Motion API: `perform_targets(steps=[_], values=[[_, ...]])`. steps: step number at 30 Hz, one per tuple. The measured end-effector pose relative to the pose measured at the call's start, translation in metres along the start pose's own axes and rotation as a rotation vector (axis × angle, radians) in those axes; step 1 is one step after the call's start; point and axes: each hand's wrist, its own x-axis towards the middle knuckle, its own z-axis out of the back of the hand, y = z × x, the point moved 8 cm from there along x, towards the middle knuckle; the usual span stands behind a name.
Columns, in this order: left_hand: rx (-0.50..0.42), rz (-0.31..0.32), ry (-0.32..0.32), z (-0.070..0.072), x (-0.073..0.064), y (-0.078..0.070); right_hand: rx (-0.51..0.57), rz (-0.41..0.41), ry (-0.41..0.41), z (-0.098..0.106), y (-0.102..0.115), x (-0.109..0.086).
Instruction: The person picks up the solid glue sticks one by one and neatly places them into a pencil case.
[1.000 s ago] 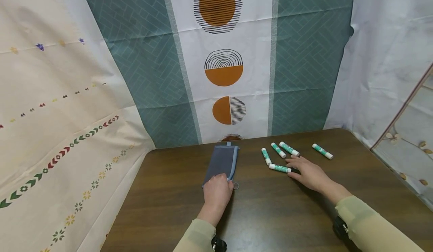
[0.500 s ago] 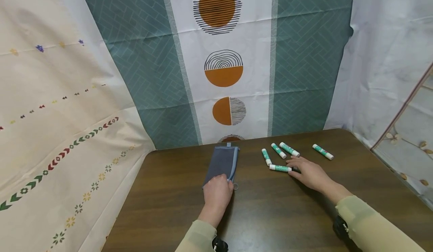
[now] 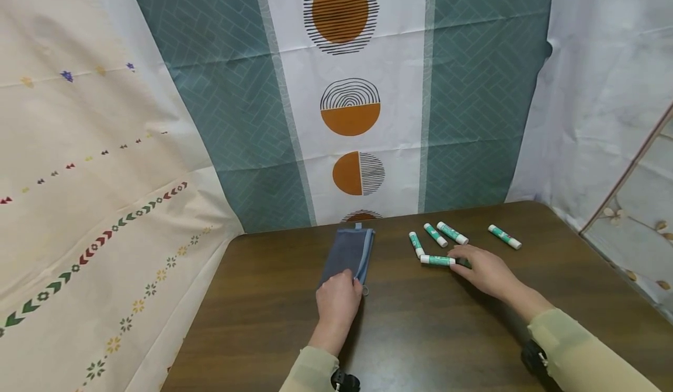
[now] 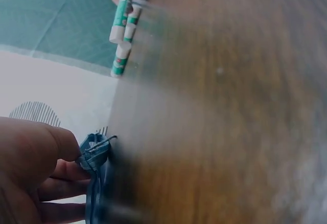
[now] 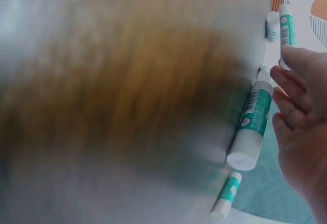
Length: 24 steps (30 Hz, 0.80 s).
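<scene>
My left hand (image 3: 338, 298) grips the near end of a flat blue-grey zip pouch (image 3: 344, 252) lying on the table. The pouch's light blue zip runs along its right side, with a ring (image 3: 365, 291) by the thumb. In the left wrist view, thumb and fingers pinch the bunched end of the pouch (image 4: 95, 152). My right hand (image 3: 486, 272) pinches the right end of a white and green glue stick (image 3: 437, 260) between thumb and fingers. In the right wrist view the pinched glue stick (image 5: 286, 27) points away from the hand, its near end partly hidden by the thumb.
Several similar glue sticks lie beyond the right hand, among them one upper-left glue stick (image 3: 416, 244) and a separate far-right glue stick (image 3: 505, 236). A larger-looking glue stick (image 5: 251, 124) lies beside the right palm. Patterned cloths (image 3: 468, 117) hang behind the brown table (image 3: 263, 298).
My right fingers have drawn in round the end of the glue stick. The left hand stays on the pouch. The head view has shifted slightly.
</scene>
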Motion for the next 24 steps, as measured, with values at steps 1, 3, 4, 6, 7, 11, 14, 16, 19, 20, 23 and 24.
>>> perform_targets(steps=[1,3,4,6,7,11,14,16,19,20,23,24], values=[[-0.013,0.011,0.005,-0.001,0.0,0.001,0.003,0.001,-0.005,0.001,0.001,0.0],[-0.032,0.033,0.017,-0.002,0.0,0.003,0.013,0.0,-0.017,0.002,0.002,0.0],[-0.041,0.042,0.02,-0.001,0.0,0.003,0.02,-0.003,-0.022,0.002,0.002,0.001],[-0.056,0.057,0.016,0.0,-0.002,0.004,0.035,-0.002,-0.028,0.003,0.005,0.002],[-0.064,0.061,0.007,0.0,-0.002,0.004,0.044,-0.001,-0.032,0.003,0.006,0.002],[-0.098,0.074,-0.044,0.005,-0.005,0.005,0.077,-0.001,-0.053,0.005,0.012,0.005],[-0.133,0.08,-0.076,0.006,-0.005,0.005,0.097,-0.01,-0.073,0.008,0.016,0.006],[-0.153,0.078,-0.089,0.007,-0.004,0.005,0.105,-0.019,-0.08,0.009,0.017,0.007],[-0.173,0.083,-0.093,0.006,-0.004,0.006,0.111,-0.025,-0.086,0.01,0.02,0.008],[-0.176,0.088,-0.09,0.005,-0.004,0.006,0.112,-0.022,-0.089,0.01,0.021,0.009],[-0.186,0.116,-0.066,0.001,-0.003,0.01,0.111,-0.013,-0.092,0.01,0.025,0.012],[-0.188,0.127,-0.056,0.0,-0.003,0.011,0.11,-0.011,-0.092,0.01,0.026,0.013]])
